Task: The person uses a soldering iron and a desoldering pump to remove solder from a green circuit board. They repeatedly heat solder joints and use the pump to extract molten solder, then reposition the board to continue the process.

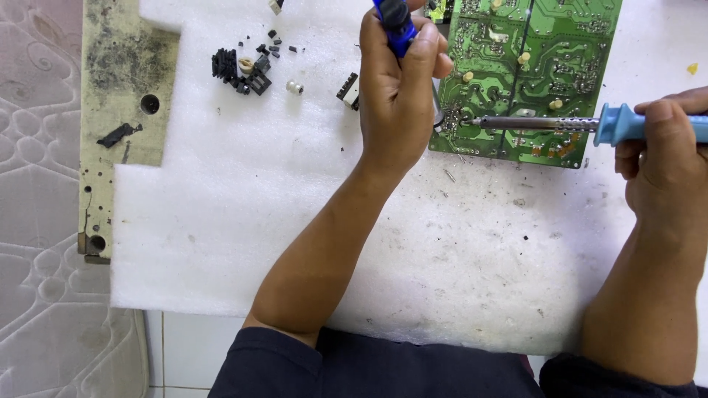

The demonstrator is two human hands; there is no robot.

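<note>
A green circuit board (527, 70) lies solder side up on a white foam sheet (243, 206). My right hand (667, 158) grips the light-blue handle of a soldering iron (560, 123), whose metal shaft points left, its tip on the board's lower left corner. My left hand (402, 88) is closed around a dark-blue tool (394, 26) held upright, its lower end hidden behind my fingers next to the same corner.
Small black parts (243, 66), a little white cylinder (294, 87) and a black-and-white component (348, 90) lie on the foam to the left of my left hand. A worn wooden board (122, 88) sticks out under the foam at left, with a patterned mattress (37, 221) beside it.
</note>
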